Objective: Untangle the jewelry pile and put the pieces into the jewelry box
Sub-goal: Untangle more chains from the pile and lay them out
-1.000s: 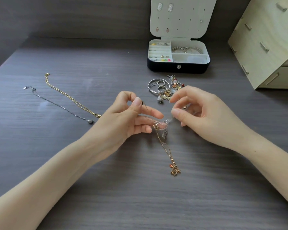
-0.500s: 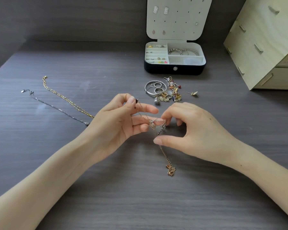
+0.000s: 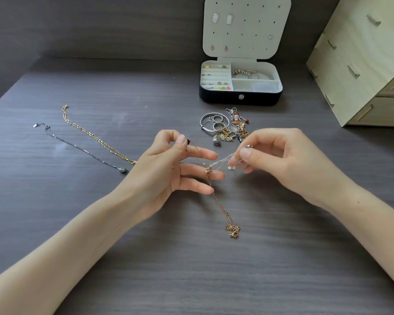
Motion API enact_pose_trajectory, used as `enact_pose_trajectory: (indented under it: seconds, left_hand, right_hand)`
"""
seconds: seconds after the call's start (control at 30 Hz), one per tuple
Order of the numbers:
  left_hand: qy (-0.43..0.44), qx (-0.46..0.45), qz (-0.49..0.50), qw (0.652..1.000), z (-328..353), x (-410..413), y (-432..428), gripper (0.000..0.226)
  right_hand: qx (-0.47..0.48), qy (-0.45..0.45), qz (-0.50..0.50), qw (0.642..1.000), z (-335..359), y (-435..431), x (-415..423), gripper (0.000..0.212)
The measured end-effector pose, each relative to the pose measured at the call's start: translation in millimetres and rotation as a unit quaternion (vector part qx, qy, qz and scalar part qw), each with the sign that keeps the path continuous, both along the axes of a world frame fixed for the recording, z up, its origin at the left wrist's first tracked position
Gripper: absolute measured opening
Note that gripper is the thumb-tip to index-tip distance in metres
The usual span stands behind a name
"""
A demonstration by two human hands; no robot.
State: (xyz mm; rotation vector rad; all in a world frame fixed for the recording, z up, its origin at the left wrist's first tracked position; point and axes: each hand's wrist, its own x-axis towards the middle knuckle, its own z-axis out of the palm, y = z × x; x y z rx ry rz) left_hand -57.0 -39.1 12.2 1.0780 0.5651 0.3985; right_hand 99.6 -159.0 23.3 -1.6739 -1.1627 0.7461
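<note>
My left hand (image 3: 168,169) pinches one end of a thin rose-gold chain (image 3: 223,212) between thumb and forefinger; the chain runs across my fingers and trails down onto the table, ending in a clasp. My right hand (image 3: 275,160) pinches a fine silver chain (image 3: 223,160) that is knotted with the gold one near my left fingertips. The tangled jewelry pile (image 3: 225,129) lies just beyond my hands. Behind it stands the open jewelry box (image 3: 240,98), dark outside, white inside, with earrings and bracelets in its compartments.
A gold chain (image 3: 89,135) and a dark silver chain (image 3: 82,150) lie stretched out on the grey table at the left. A pale wooden drawer unit (image 3: 362,64) stands at the right rear. A wall runs along the back.
My right hand has risen from beneath the knot and now pulls the silver chain to the right. My left hand keeps its pinch, fingers spread a little wider.
</note>
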Motion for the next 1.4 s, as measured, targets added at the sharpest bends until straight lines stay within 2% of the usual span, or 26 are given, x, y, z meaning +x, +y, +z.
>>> enact_pose_trajectory:
  seconds: [0.17,0.27,0.5,0.7,0.83,0.93,1.17,1.3,1.4]
  left_hand:
    - [0.024,0.011,-0.005,1.0,0.2,3.3,-3.7,0.017]
    - [0.047,0.055,-0.007,0.997,0.1,3.5,-6.2,0.017]
    - [0.097,0.221,-0.022,0.97,-3.8,8.0,-13.8,0.016]
    - [0.117,0.353,-0.028,0.928,-6.6,12.5,-15.7,0.018]
    - [0.137,0.457,-0.03,0.878,-6.3,19.4,-16.8,0.019]
    - [0.146,0.53,-0.018,0.835,-8.3,28.3,-15.6,0.014]
    - [0.153,0.617,0.009,0.772,-13.3,39.4,-12.6,0.012]
    - [0.167,0.674,0.042,0.718,-18.3,41.4,-7.7,0.014]
    - [0.19,0.686,0.045,0.701,-21.7,42.2,-4.0,0.017]
  right_hand:
    - [-0.017,0.119,0.001,0.993,3.1,1.5,-0.7,0.014]
    - [-0.05,0.126,-0.003,0.991,6.0,0.0,2.9,0.018]
    - [-0.169,0.02,0.042,0.985,9.3,-16.7,9.3,0.013]
    - [-0.176,-0.163,0.053,0.969,8.6,-27.7,7.6,0.012]
    - [-0.14,-0.248,0.023,0.958,7.4,-28.4,8.7,0.011]
    - [-0.143,-0.277,0.01,0.95,5.5,-25.8,12.3,0.006]
    - [-0.163,-0.298,0.015,0.941,1.0,-23.5,19.8,0.024]
    - [-0.17,-0.325,0.025,0.93,1.9,-25.6,20.8,0.026]
    - [-0.17,-0.365,0.033,0.915,4.3,-26.7,19.6,0.024]
